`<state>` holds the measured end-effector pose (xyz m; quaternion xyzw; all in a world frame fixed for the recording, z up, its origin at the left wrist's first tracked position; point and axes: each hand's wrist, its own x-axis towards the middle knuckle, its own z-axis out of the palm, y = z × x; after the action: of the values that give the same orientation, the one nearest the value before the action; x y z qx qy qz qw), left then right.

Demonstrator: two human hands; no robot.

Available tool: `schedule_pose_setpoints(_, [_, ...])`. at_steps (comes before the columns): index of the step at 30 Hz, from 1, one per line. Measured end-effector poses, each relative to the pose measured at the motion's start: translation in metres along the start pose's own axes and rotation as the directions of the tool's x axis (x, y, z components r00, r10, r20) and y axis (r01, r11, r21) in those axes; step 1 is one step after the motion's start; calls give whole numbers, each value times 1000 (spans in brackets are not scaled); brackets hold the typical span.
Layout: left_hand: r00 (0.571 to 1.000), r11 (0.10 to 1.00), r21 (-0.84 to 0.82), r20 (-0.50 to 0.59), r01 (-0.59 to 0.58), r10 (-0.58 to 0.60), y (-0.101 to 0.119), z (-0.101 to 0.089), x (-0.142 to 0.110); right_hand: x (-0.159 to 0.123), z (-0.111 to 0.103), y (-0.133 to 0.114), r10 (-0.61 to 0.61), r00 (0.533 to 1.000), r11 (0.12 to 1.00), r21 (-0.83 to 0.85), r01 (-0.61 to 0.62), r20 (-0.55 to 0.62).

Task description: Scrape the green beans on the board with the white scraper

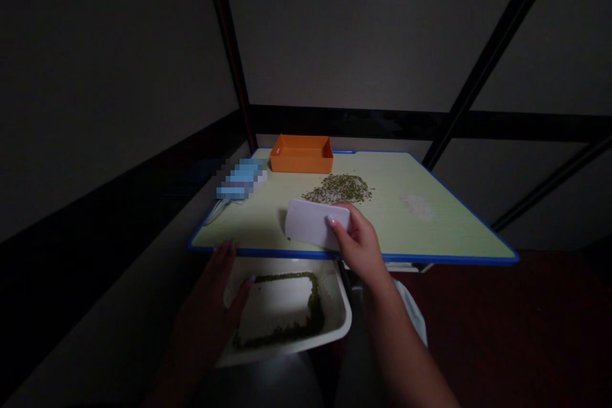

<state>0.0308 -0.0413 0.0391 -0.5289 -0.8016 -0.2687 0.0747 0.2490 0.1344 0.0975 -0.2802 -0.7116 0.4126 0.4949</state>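
My right hand (358,241) is shut on a white rectangular scraper card (313,224), which stands tilted on the pale green table top (282,223). A loose heap of small green beans (339,188) lies just beyond the card. My left hand (210,312) grips the rim of a white plastic tray (335,319) held below the table's near edge. Green beans (280,331) form a ring around the tray's floor, leaving its middle white.
An orange rectangular tray (301,154) stands at the table's far edge. A pixelated blue-and-white packet (241,180) lies at the left edge, and a pale powdery patch (415,206) marks the right side. The table has a blue rim (449,259). Dark metal frame bars surround it.
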Motion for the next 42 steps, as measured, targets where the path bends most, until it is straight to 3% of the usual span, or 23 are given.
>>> schedule_pose_setpoints(8, [1000, 1000, -12, 10, 21, -21, 1, -1, 1, -3, -12, -7, -116, 982, 991, 89, 104, 151])
schedule_pose_setpoints(15, [1000, 1000, -5, 12, -2, 2, -1, 0, 2, -3, -37, -11, -89, 994, 996, -23, 88, -58])
schedule_pose_setpoints(21, [1000, 1000, 1, 24, 7, -7, -4, 2, 1, -2, -44, -9, -73, 997, 993, -96, 71, -17])
schedule_pose_setpoints(30, [1000, 1000, -7, 0, -7, 7, -3, 4, 1, -9, -29, -17, -40, 994, 999, -13, 42, 105])
schedule_pose_setpoints(36, [999, 1000, -9, 27, 27, -27, 1, 1, 2, -10, -37, -18, -30, 997, 997, -80, 24, -75])
schedule_pose_setpoints(42, [1000, 1000, -21, 8, 14, -14, 0, 0, 1, -10, -49, -19, -17, 1000, 995, -100, 15, -18])
